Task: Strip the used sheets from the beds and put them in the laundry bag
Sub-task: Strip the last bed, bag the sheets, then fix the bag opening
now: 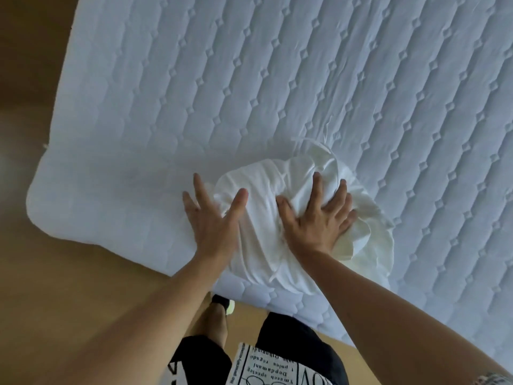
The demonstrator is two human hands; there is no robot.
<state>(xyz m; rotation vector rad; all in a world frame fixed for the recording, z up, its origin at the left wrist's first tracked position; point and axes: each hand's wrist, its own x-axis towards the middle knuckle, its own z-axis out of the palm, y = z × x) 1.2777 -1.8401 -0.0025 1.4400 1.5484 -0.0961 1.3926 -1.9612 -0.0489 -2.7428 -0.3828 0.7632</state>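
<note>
Sheet (299,218): bundled, white, under both palms on quilted mattress pad (249,79).
Left hand (213,218): fingers spread, flat.
Right hand (319,218): fingers spread, pressing.
Advice: gather loose folds beyond right fingertips before lifting.

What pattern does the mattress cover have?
The mattress cover is white, quilted in elongated hexagons with small diamonds; seen in the head view.
</note>
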